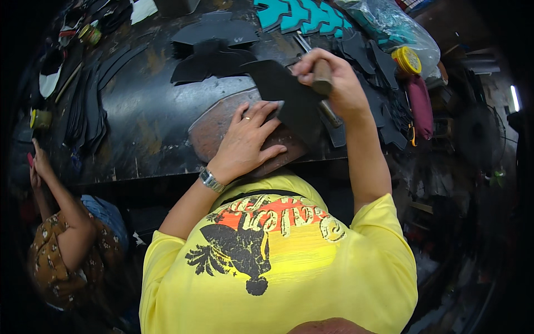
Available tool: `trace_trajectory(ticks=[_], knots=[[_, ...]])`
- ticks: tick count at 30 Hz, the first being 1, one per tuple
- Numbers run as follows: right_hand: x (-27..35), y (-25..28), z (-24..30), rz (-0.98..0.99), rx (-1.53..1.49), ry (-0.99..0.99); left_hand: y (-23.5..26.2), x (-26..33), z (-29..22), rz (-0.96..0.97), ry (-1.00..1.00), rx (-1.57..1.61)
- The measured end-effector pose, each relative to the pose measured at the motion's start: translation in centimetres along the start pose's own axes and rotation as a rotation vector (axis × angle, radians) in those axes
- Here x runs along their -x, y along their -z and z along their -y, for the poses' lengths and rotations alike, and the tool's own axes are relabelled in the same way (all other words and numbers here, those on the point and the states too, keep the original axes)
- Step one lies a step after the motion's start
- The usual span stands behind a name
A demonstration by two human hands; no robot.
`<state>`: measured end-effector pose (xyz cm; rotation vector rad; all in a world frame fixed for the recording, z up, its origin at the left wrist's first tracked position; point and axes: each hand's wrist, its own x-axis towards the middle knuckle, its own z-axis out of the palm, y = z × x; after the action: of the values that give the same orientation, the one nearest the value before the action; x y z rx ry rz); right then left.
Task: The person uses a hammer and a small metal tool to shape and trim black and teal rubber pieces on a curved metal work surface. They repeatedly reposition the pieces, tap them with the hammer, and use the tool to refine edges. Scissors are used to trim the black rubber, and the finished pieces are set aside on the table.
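Note:
My left hand [251,136] lies flat with spread fingers on a worn reddish-brown slab [208,131] at the table's near edge. Its fingertips reach the edge of a dark, flat cut piece [292,103], with a small grey tip beside them. Above that piece, my right hand [339,83] is closed around a tool with a thick wooden handle [322,78], its butt toward me. The working end of this tool is hidden. A metal rod-like part [331,114] shows below the hand; I cannot tell whether it belongs to the tool.
Stacked black pieces [214,55] lie beyond the slab, with more [86,106] at left. Teal pieces [303,15] sit at the back near a clear plastic bag [384,25]. On the right are a yellow-lidded jar [406,60] and a maroon pouch [419,106]. Another person [78,239] works at left.

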<state>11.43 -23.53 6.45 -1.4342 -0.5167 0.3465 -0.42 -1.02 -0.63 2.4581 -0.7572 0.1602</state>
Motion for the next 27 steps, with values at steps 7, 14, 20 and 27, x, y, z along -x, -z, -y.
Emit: trace_trajectory(ticks=[7, 14, 20, 27], knots=[[-10.7, -6.1, -0.2, 0.295, 0.684, 0.065, -0.4, 0.5, 0.1, -0.086, 0.015, 0.084], [-16.1, -10.7, -2.3, 0.245, 1.219, 0.445, -0.6, 0.9, 0.6, -0.091, 0.014, 0.137], [-7.4, -9.3, -2.4, 0.064, 0.771, 0.381, -0.5, 1.3, 0.6, -0.124, -0.009, 0.129], [5.3, -7.5, -4.7, -0.120, 0.515, 0.073, -0.4, 1.2, 0.6, -0.144, -0.044, 0.144]])
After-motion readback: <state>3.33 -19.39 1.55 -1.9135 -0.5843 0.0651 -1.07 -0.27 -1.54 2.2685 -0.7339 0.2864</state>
